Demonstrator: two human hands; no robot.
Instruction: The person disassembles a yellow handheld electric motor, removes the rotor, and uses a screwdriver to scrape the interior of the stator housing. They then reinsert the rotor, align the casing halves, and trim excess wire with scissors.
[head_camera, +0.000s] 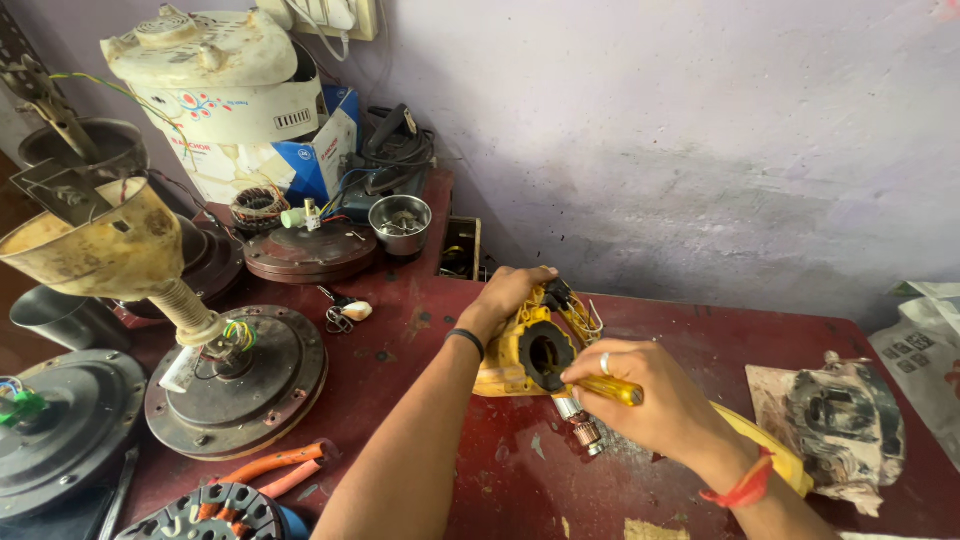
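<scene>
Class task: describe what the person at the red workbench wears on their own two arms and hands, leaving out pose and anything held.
Both forearms are bare, with no sleeves showing. The left hand has a thin black band around its wrist. The right hand wears a silvery ring on one finger and a red-orange thread tied around the wrist.

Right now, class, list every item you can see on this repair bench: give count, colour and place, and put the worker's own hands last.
yellow plastic power-tool housing: one, yellow and black, bench centre, under both hands
yellow-handled screwdriver: one, yellow, in the right hand
dark round ceiling-fan motors: about three, grey-brown, left side
orange-handled pliers: one pair, front left
small steel bowl: one, silver, back by the wall
blue and white cardboard box: one, back left
grey metal tool casing: one, on paper, far right
dark red table: one
left hand: one, gripping the housing's top, black wristband
right hand: one, ring, red wrist thread
</scene>
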